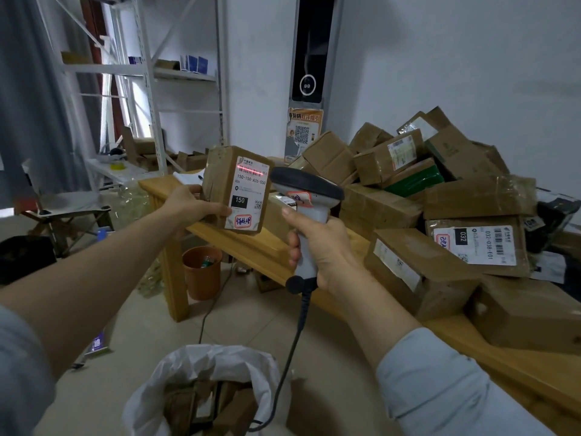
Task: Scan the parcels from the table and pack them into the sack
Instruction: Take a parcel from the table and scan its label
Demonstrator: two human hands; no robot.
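Head view: left hand (191, 204) grips the upright parcel (220, 184) by its left edge, label (250, 191) facing the scanner (306, 196) clenched in the right hand (320, 247), red beam on the barcode (251, 170). The open sack (176, 372) sits on the floor (141, 325), nearer and below, so the left hand looks best placed to lower it in.

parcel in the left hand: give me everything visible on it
The parcel is a brown cardboard box, tape-wrapped and creased, held upright above the table edge. Its white label faces the camera: 150-150-A26-050, a black 150 block, a QR code, a red-framed sticker. A red scan line crosses the barcode. The left hand grips its left side, thumb on the label.
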